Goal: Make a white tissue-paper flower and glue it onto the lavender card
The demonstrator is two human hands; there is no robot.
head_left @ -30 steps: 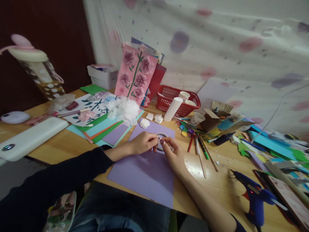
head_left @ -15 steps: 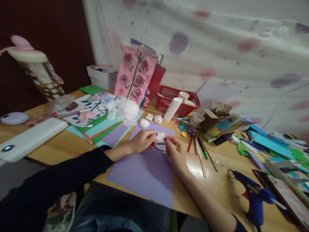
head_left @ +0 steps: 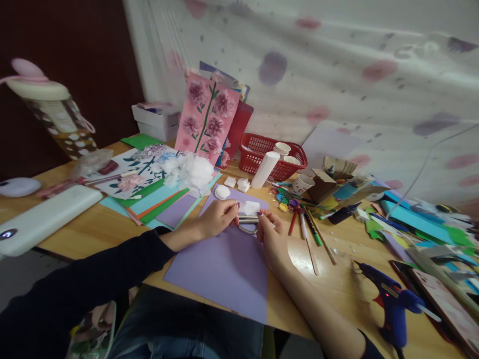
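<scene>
My right hand (head_left: 272, 230) pinches a small white paper square (head_left: 252, 208) between thumb and finger. My left hand (head_left: 220, 218) is closed just left of the square, fingertips together; whatever they hold is too small to make out. Between the hands, a silvery metal tool (head_left: 247, 229) with a curved part shows low beside my right fingers; its kind is unclear. Under both hands lies a purple sheet (head_left: 220, 279). Beyond my left hand sit a round white ruffled piece (head_left: 222, 192), a flat white square (head_left: 229, 182) and a stack of white squares (head_left: 243, 185).
A blue glue gun (head_left: 389, 299) stands at the right near a phone (head_left: 445, 304). Markers and brushes (head_left: 306, 227) lie right of the sheet. Behind are a red basket (head_left: 254, 158), a white roll (head_left: 265, 169) and cotton (head_left: 194, 169). A white device (head_left: 48, 219) reaches over the left edge.
My left fingertips have drawn slightly left, away from the white square in my right hand. More of the metal tool now shows between the hands. The view has shifted a little.
</scene>
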